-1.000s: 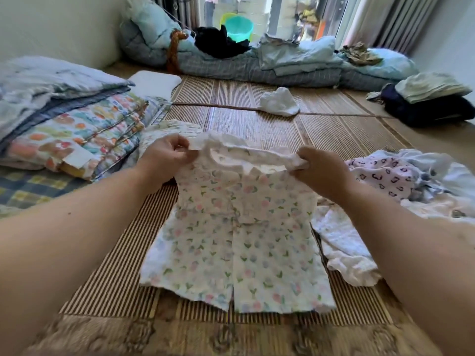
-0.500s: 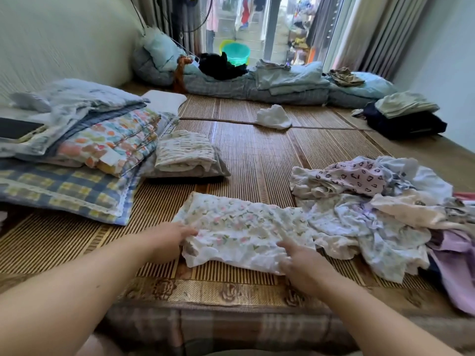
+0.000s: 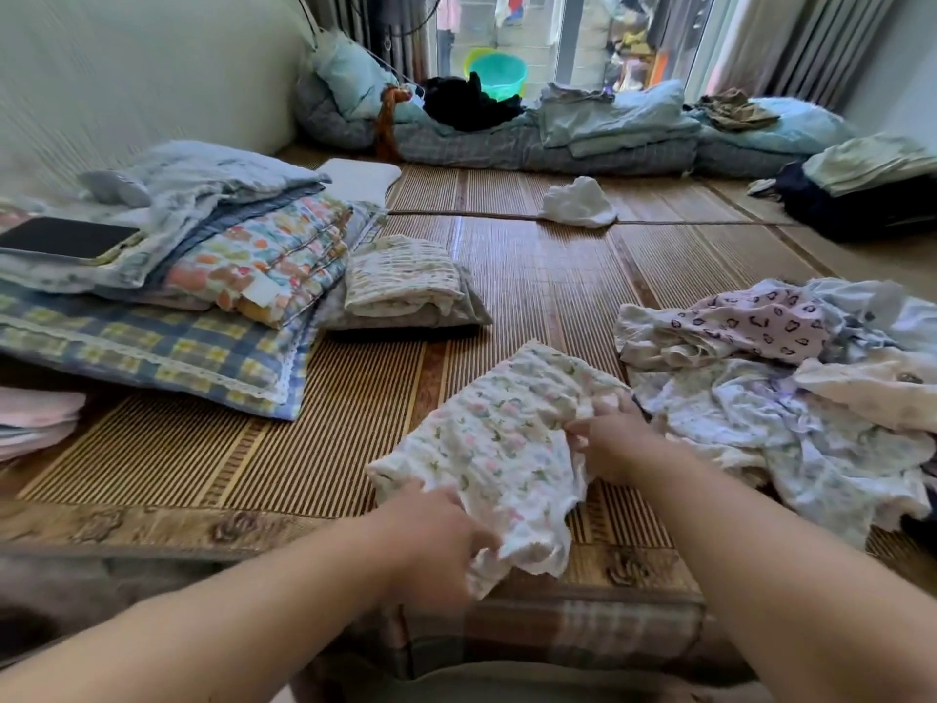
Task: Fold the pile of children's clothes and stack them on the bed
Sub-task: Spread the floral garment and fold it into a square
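A white floral children's garment (image 3: pixel 499 438) lies folded into a narrow bundle on the bamboo mat (image 3: pixel 532 276) near the bed's front edge. My left hand (image 3: pixel 436 530) grips its near left corner. My right hand (image 3: pixel 616 443) pinches its right edge. To the right lies a loose pile of unfolded children's clothes (image 3: pixel 781 398), with a heart-print piece (image 3: pixel 760 322) on top. A small stack of folded clothes (image 3: pixel 405 286) sits further back on the left.
Stacked quilts and a plaid pillow (image 3: pixel 152 342) fill the left side, with a phone (image 3: pixel 66 238) on top. Pink folded cloth (image 3: pixel 35 418) is at the far left. A white garment (image 3: pixel 578 202) lies mid-mat. Bedding (image 3: pixel 557 139) lines the back; dark clothes (image 3: pixel 857 200) sit at the right.
The floral garment went from held up and spread open, to laid flat, to folded narrower now. Both hands have shifted right and gathered it; the view has tilted down.
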Available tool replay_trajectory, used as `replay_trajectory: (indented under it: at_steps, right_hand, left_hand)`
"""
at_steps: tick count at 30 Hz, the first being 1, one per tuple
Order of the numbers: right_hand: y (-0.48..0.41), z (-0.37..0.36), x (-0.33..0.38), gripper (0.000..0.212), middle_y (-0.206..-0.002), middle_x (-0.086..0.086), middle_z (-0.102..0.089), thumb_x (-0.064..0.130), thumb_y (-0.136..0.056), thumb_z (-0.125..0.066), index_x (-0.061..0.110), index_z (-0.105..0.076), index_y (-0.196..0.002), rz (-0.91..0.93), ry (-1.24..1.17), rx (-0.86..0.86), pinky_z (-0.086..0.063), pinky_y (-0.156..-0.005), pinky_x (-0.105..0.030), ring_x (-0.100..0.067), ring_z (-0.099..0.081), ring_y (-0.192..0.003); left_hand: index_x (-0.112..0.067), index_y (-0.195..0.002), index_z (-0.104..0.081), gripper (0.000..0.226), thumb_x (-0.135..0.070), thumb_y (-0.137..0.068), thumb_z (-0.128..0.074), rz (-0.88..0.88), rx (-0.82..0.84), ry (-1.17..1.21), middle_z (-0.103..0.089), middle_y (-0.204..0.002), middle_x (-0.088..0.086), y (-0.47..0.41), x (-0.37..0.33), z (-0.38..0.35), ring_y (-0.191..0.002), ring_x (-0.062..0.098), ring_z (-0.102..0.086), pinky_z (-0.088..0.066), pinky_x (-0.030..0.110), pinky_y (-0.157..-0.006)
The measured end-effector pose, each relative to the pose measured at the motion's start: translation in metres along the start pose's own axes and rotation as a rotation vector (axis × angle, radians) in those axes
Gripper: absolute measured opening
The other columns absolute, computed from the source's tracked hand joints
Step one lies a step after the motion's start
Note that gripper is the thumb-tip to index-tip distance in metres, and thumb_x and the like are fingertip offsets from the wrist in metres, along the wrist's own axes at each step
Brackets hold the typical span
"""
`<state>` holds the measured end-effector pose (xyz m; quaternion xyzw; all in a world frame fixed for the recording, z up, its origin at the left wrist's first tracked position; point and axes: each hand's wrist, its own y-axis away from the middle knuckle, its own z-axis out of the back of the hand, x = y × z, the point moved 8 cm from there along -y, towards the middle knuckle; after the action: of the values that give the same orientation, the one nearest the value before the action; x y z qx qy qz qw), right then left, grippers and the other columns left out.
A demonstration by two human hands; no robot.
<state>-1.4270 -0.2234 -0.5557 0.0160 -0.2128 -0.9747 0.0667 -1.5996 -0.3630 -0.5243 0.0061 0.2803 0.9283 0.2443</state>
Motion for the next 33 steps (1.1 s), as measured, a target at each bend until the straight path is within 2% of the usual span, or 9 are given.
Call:
replay_trajectory:
  at_steps: [5, 7, 10, 16, 21, 24, 27, 29, 33]
  right_hand:
    - [0.077, 0.016, 0.033, 0.041, -0.141, 0.01, -0.05, 0.018, -0.094, -0.047, 0.033, -0.055, -0.131, 0.334, -0.31, -0.587, -0.026, -0.115, -0.045, -0.012, -0.042, -0.135]
    - [0.106, -0.009, 0.052, 0.05, -0.145, 0.015, -0.045, 0.052, -0.092, -0.038, 0.037, -0.043, -0.14, 0.453, -0.278, -0.448, -0.021, -0.117, -0.041, -0.005, -0.035, -0.136]
    - [0.121, -0.059, 0.065, 0.093, -0.16, 0.012, -0.011, 0.078, -0.074, -0.048, 0.044, -0.007, -0.15, 0.438, -0.086, -0.109, 0.001, -0.118, -0.047, -0.012, -0.003, -0.148]
    - [0.123, -0.07, 0.069, 0.06, -0.162, 0.001, -0.007, 0.04, -0.095, -0.05, 0.047, -0.02, -0.147, 0.471, 0.078, -0.195, 0.0, -0.115, -0.056, -0.024, 0.0, -0.149]
    - [0.138, -0.073, 0.042, 0.042, -0.148, 0.025, -0.036, 0.031, -0.093, -0.059, 0.049, -0.051, -0.13, 0.478, -0.439, -0.013, -0.006, -0.12, -0.039, 0.008, -0.011, -0.14]
    - [0.153, -0.069, 0.026, 0.015, -0.105, 0.013, -0.07, 0.034, -0.087, -0.065, 0.034, -0.073, -0.099, 0.392, -0.863, 0.095, -0.044, -0.097, -0.036, -0.01, -0.062, -0.104]
    - [0.161, -0.047, 0.018, 0.023, -0.071, 0.001, -0.061, 0.043, -0.082, -0.066, 0.022, -0.066, -0.071, 0.385, -1.061, 0.068, -0.043, -0.067, -0.038, -0.021, -0.052, -0.068]
    - [0.157, -0.024, 0.012, 0.028, -0.073, 0.0, -0.063, 0.049, -0.084, -0.063, 0.023, -0.067, -0.073, 0.364, -1.116, 0.017, -0.044, -0.068, -0.037, -0.021, -0.053, -0.069]
    - [0.122, 0.015, -0.001, 0.044, -0.098, -0.026, -0.069, 0.036, -0.092, -0.059, -0.007, -0.065, -0.102, 0.213, -1.264, -0.06, -0.051, -0.088, -0.053, -0.043, -0.066, -0.088]
  left_hand:
    - [-0.043, -0.138, -0.042, 0.05, -0.037, -0.089, -0.05, -0.127, -0.297, 0.255, -0.042, -0.144, -0.017, 0.0, -0.017, 0.01, -0.137, 0.008, -0.025, -0.022, 0.029, -0.114]
    - [-0.049, -0.141, -0.033, 0.055, -0.052, -0.089, -0.05, -0.043, -0.412, 0.236, -0.023, -0.154, -0.022, -0.003, 0.008, 0.009, -0.145, 0.007, -0.009, -0.006, 0.035, -0.118]
    - [-0.048, -0.148, -0.016, 0.081, -0.069, -0.079, -0.053, 0.093, -0.215, 0.129, -0.001, -0.16, -0.018, -0.005, 0.046, -0.013, -0.147, 0.01, 0.006, 0.002, 0.034, -0.117]
    - [-0.044, -0.15, -0.012, 0.096, -0.063, -0.073, -0.067, 0.05, -0.12, -0.047, -0.007, -0.16, -0.016, 0.011, 0.041, -0.024, -0.146, 0.015, -0.004, -0.007, 0.033, -0.118]
    - [-0.043, -0.144, -0.03, 0.068, -0.044, -0.082, -0.059, -0.076, -0.257, -0.116, -0.038, -0.145, -0.021, 0.031, 0.023, -0.031, -0.129, 0.006, -0.03, -0.027, 0.02, -0.103]
    - [-0.038, -0.109, -0.068, 0.033, -0.036, -0.078, -0.057, -0.191, -0.493, 0.084, -0.065, -0.104, -0.022, 0.043, 0.023, -0.021, -0.101, -0.009, -0.045, -0.04, 0.013, -0.086]
    - [-0.027, -0.086, -0.074, 0.01, -0.028, -0.078, -0.068, -0.22, -0.621, 0.493, -0.069, -0.084, -0.02, 0.051, 0.025, -0.004, -0.087, -0.003, -0.062, -0.053, 0.019, -0.072]
    - [-0.024, -0.085, -0.071, 0.009, -0.016, -0.082, -0.071, -0.17, -0.71, 0.788, -0.071, -0.08, -0.012, 0.05, 0.028, 0.018, -0.072, 0.01, -0.067, -0.056, 0.027, -0.06]
    - [-0.023, -0.093, -0.067, 0.021, -0.042, -0.085, -0.066, 0.001, -0.878, 0.932, -0.07, -0.082, -0.002, 0.021, 0.045, 0.065, -0.072, 0.016, -0.068, -0.057, 0.038, -0.058]
